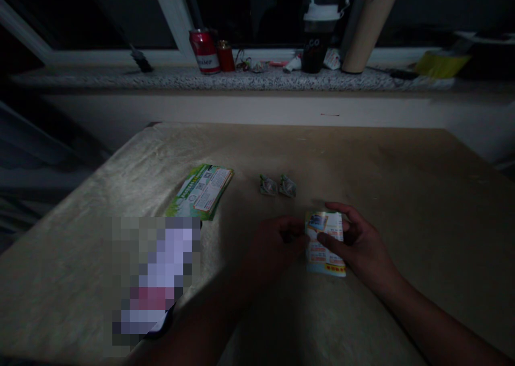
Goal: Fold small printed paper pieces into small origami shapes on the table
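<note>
head view: leaflet (325, 248) sits on the worktop (402, 183) between both hands, long axis running near to far. left hand (277, 245) fingers pinch its left edge, right hand (364, 245) fingers grip the right edge.

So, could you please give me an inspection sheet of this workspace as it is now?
Surface: tan table, dimly lit, covering wrinkled.
Job's things: leaflet between both hands; two small folded papers beyond it; leaflet stack further left.
Clutter: blurred patch at front left.
Grippers: right hand holds the leaflet, thumb on top; left hand at its left edge, grip unclear.
Cables: nothing seen.
Surroundings: windowsill with red can, dark cup, cardboard tube.
</note>
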A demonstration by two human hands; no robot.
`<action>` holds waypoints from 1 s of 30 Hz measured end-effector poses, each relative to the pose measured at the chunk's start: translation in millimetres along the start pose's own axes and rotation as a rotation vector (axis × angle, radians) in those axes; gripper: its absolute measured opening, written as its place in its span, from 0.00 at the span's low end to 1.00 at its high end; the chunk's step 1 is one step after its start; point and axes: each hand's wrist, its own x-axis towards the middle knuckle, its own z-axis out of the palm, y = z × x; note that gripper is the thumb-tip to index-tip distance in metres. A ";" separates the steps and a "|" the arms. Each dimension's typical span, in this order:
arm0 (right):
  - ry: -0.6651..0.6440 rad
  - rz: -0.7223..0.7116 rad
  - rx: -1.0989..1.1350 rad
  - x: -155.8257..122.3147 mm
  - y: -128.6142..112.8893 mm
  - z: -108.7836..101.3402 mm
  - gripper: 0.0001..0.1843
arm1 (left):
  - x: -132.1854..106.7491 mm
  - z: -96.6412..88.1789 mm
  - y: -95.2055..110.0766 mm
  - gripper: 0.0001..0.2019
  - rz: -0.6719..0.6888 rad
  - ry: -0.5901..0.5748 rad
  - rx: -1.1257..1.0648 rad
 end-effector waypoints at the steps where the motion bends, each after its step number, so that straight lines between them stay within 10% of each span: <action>1: -0.003 -0.001 0.003 -0.1 0.1 -0.1 0.35 | 0.0 0.0 -0.1 0.10 0.001 0.003 -0.003; 30: -0.049 0.023 0.077 1.4 0.4 -1.8 0.33 | -4.3 0.3 3.4 0.13 0.028 0.052 -0.029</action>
